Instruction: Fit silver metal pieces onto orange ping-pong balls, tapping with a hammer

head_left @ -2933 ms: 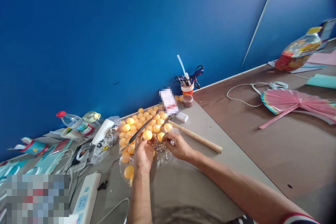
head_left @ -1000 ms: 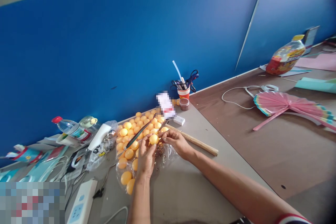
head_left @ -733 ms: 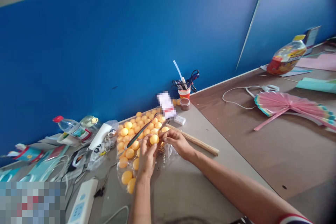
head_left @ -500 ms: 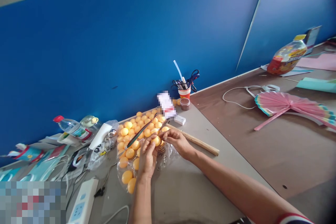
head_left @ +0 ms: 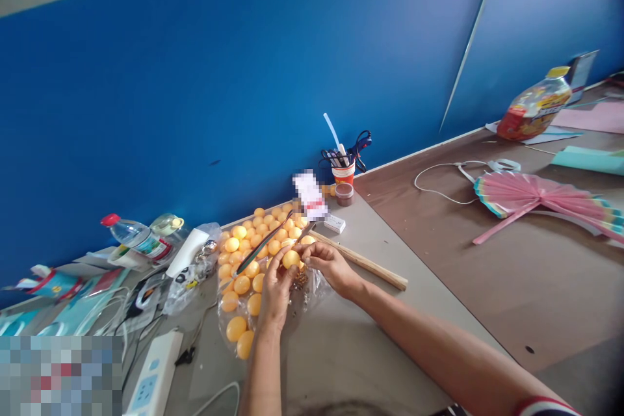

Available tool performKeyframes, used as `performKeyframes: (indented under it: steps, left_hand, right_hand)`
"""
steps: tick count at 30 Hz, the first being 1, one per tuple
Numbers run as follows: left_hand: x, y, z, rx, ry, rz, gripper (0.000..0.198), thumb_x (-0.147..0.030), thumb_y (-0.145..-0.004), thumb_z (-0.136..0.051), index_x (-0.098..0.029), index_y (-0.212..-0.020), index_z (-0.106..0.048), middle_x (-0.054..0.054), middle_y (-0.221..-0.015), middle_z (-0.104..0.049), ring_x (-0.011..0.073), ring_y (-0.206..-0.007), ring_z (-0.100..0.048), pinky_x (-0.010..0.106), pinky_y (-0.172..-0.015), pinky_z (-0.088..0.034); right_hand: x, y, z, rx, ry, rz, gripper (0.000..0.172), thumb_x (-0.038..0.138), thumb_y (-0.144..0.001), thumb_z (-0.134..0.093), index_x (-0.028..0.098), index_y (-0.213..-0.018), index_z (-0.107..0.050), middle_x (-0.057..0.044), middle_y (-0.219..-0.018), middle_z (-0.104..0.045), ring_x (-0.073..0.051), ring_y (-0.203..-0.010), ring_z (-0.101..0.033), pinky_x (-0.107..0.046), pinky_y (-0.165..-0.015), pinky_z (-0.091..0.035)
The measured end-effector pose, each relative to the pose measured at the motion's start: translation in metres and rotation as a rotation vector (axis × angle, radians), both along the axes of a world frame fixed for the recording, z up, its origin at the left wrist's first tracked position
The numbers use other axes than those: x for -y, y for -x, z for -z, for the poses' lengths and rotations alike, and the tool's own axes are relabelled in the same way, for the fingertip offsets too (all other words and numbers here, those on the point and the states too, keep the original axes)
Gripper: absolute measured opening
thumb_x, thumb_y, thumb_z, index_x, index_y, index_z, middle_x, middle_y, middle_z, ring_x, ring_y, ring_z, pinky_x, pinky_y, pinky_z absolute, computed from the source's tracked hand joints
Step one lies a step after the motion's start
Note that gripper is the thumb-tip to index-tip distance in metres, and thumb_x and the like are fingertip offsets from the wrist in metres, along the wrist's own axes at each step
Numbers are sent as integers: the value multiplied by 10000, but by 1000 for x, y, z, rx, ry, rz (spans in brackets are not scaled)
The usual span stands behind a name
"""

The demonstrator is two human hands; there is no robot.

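My left hand (head_left: 275, 289) grips an orange ping-pong ball (head_left: 291, 260) between thumb and fingers. Close against the ball's right side, my right hand (head_left: 329, 264) has its fingers pinched together; whatever they hold is too small to make out. Behind and left of the hands, many more orange balls (head_left: 242, 285) lie in a clear plastic bag (head_left: 229, 328). A long dark tool (head_left: 263, 244) with a greenish edge rests across them. Small brownish metal bits (head_left: 301, 278) lie beneath my hands, partly hidden.
A wooden stick (head_left: 373, 265) lies right of the balls, near a small white box (head_left: 334, 224) and a lidded jar (head_left: 344, 194). A cup of tools (head_left: 343, 174) stands by the blue wall. At left are a power strip (head_left: 153, 374) and bottle (head_left: 139, 238); a pink fan (head_left: 531, 192) lies right.
My left hand has turned the ball up so more of it shows, and its fingers now curl around the top. My right hand stays pinched beside it.
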State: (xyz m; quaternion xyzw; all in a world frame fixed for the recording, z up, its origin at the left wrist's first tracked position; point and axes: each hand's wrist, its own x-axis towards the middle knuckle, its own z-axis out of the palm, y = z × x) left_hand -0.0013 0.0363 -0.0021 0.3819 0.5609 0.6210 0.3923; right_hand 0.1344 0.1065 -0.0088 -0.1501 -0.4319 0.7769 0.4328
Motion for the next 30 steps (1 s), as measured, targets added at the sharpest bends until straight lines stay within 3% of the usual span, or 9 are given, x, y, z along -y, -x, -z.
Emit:
performKeyframes:
  steps: [8, 12, 16, 19, 23, 30]
  left_hand:
    - [1, -5, -3, 2, 28, 12, 603, -422, -711, -826, -239, -1251, -629, 112, -1264, -677, 306, -1117, -658, 418, -934, -527]
    - [0, -8, -1, 63, 10, 7, 531, -403, -719, -825, -242, -1194, -651, 102, -1272, -672, 302, -1191, -621, 405, -975, -509]
    - [-1, -13, -6, 280, -42, 29, 425, -422, -757, -788, -244, -1112, -634, 83, -1157, -712, 275, -1074, -683, 426, -939, -530]
    - [-2, -14, -11, 373, -69, -8, 398, -378, -729, -814, -241, -1041, -610, 38, -995, -738, 239, -932, -721, 412, -888, -544]
    - [-2, -14, -15, 417, -127, -28, 333, -337, -735, -818, -231, -996, -641, 11, -931, -746, 170, -821, -714, 312, -810, -542]
    - [-4, -16, -11, 473, -111, 33, 305, -312, -733, -834, -224, -999, -712, 26, -1029, -750, 172, -917, -705, 294, -833, -546]
  right_hand:
    - [0, 0, 0, -11, 29, -23, 255, 362, -678, -834, 179, -715, -659, -61, -1089, -703, -154, -731, -598, -311, -715, -482]
    - [-1, -1, -2, -27, 31, -28, 262, 372, -688, -828, 179, -705, -652, -56, -1095, -691, -153, -733, -595, -315, -723, -482]
    - [-1, 0, -3, -21, 13, 26, 274, 381, -670, -839, 182, -689, -651, -43, -1053, -672, -168, -840, -591, -309, -809, -465]
    - [0, 2, -1, 11, 0, 39, 283, 392, -657, -835, 182, -685, -648, -32, -986, -650, -146, -775, -552, -293, -756, -449]
    - [1, 4, 0, 59, -36, 70, 276, 396, -671, -810, 187, -687, -631, -15, -811, -608, -142, -718, -501, -279, -689, -411]
    - [2, 3, -4, 88, -34, 74, 281, 415, -664, -794, 200, -699, -616, -2, -744, -587, -147, -691, -493, -289, -681, -416]
